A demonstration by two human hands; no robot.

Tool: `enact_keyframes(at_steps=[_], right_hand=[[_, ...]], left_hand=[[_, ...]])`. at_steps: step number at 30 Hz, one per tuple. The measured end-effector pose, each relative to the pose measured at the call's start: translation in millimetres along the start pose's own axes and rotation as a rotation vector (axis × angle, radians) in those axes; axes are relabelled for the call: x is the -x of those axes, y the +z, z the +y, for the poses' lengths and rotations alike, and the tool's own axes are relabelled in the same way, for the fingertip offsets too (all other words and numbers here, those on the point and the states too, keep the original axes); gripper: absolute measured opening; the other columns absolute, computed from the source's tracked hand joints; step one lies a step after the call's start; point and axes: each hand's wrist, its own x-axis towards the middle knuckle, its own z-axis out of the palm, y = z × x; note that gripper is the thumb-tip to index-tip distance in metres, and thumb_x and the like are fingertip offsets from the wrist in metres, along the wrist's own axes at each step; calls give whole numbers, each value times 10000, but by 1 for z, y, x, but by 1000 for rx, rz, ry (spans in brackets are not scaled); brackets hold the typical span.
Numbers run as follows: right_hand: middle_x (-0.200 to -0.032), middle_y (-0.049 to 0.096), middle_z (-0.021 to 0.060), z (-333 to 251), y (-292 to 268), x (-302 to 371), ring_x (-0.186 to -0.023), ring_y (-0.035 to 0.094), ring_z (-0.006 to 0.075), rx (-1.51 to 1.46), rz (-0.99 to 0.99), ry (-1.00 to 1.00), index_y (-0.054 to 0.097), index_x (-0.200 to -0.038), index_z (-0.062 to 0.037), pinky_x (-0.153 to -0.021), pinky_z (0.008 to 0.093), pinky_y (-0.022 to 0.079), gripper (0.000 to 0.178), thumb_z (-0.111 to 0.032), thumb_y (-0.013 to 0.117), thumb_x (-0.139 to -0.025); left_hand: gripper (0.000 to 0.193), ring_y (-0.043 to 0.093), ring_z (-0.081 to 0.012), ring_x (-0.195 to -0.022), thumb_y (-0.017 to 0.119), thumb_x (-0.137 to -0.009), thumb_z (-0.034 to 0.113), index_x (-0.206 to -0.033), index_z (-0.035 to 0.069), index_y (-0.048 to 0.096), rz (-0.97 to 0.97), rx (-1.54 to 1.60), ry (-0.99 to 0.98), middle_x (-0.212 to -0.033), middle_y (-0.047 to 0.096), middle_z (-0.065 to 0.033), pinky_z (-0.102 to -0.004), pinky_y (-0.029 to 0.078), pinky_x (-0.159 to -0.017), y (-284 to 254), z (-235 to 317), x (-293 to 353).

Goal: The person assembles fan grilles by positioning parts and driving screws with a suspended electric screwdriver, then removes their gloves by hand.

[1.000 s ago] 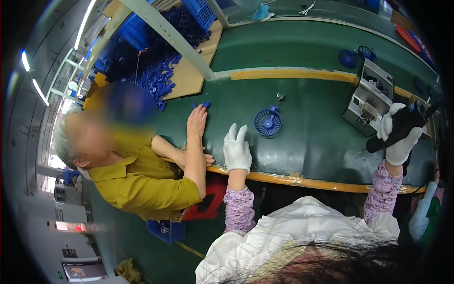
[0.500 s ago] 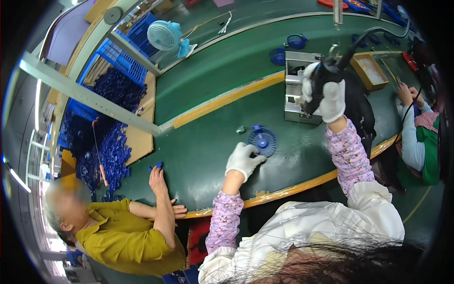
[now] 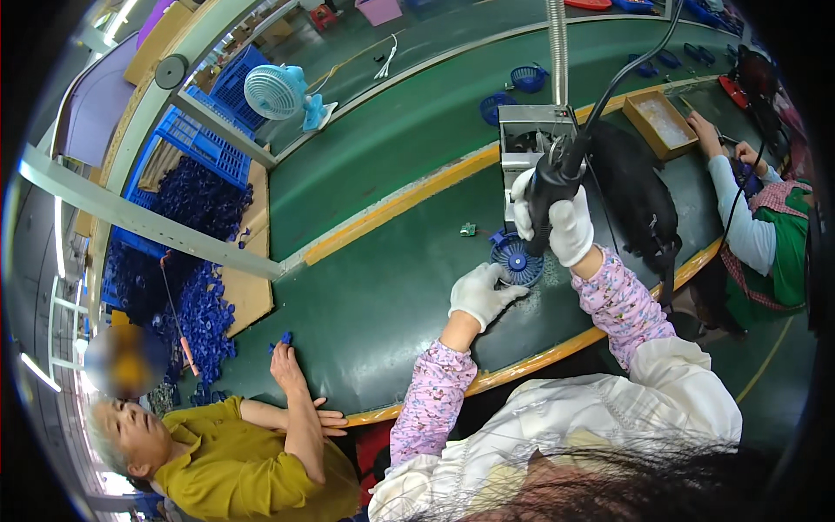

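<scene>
A black electric screwdriver [image 3: 551, 184] hangs upright from a coiled spring. My white-gloved right hand [image 3: 570, 233] is wrapped round its body. Its lower end is over a round blue fan grille [image 3: 519, 264] lying on the green table; whether the tip touches it, I cannot tell. At the grille's near left rim is my gloved left hand [image 3: 478, 296], gripping the edge between thumb and fingers. A small green circuit board [image 3: 468, 230] lies just left of the grille, apparently joined to it by a thin wire. Behind the screwdriver stands a metal box [image 3: 532, 117].
A black bag-like object [image 3: 635, 187] and a cardboard tray [image 3: 658, 124] lie to the right. More blue grilles [image 3: 528, 79] sit beyond the yellow edge. At left, a co-worker's hand [image 3: 287, 370] is near a heap of blue parts [image 3: 204, 304]. Another co-worker works at right.
My right hand has brought the screwdriver down and left to the grille. The grille, with my left hand at its rim, appears further right in the view, which has also shifted.
</scene>
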Motion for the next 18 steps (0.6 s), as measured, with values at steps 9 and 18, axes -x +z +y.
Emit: enact_keyframes(at_steps=[9,18], right_hand=[[-620,527,34,27,-2,-1,-508,495,100,-56,-88,112,546,-916,15,-462,211,384,732,-656,681,-657],[-611,524,29,24,-1,-4,-483,491,96,-44,-115,128,546,-894,18,-434,205,381,778,-699,671,-623]], left_hand=[[359,605,-267,-745,717,-680,448,-762,110,631,-50,7,-29,-775,603,-78,-371,475,-656,-1,1,2],[371,600,-273,-754,706,-689,464,-764,111,618,-32,-36,-27,-783,606,-77,-381,470,-659,2,-1,3]])
